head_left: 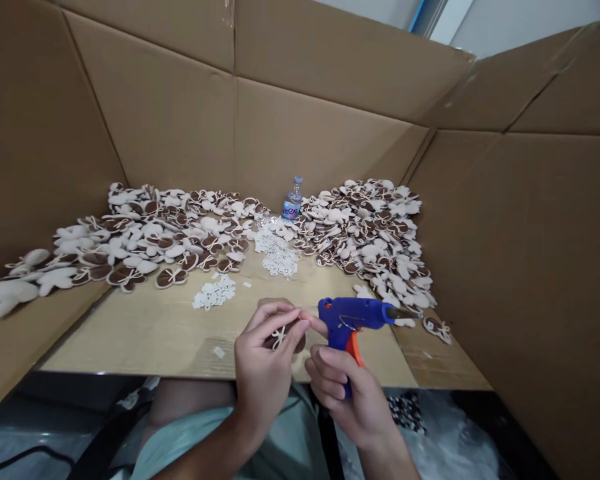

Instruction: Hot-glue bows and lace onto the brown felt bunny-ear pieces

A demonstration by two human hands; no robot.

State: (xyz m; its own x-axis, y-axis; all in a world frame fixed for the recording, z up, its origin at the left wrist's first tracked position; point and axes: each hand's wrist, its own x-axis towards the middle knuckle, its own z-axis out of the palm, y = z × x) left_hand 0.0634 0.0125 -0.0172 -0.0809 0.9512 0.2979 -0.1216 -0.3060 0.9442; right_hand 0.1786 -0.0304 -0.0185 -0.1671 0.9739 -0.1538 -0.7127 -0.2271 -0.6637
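My left hand [263,363] is closed on a small brown felt piece [280,339] with a cream string bow, and its fingers hide much of it. A blue glue gun [355,312] with an orange trigger is held by the handle in my right hand [347,387]. The gun's nozzle points right, away from the held piece. My right index finger stretches across to the fingertips of my left hand, close to the piece. Beyond my left hand lies a small heap of white cut-out pieces [215,292].
Heaps of similar brown-and-white padded pieces lie at left [125,243] and right [370,227]. Between them stand a water bottle [293,200] and a larger pile of white cut-outs [277,252]. Tall cardboard walls [325,147] enclose the cardboard work surface [155,333]. One piece [437,329] lies apart at right.
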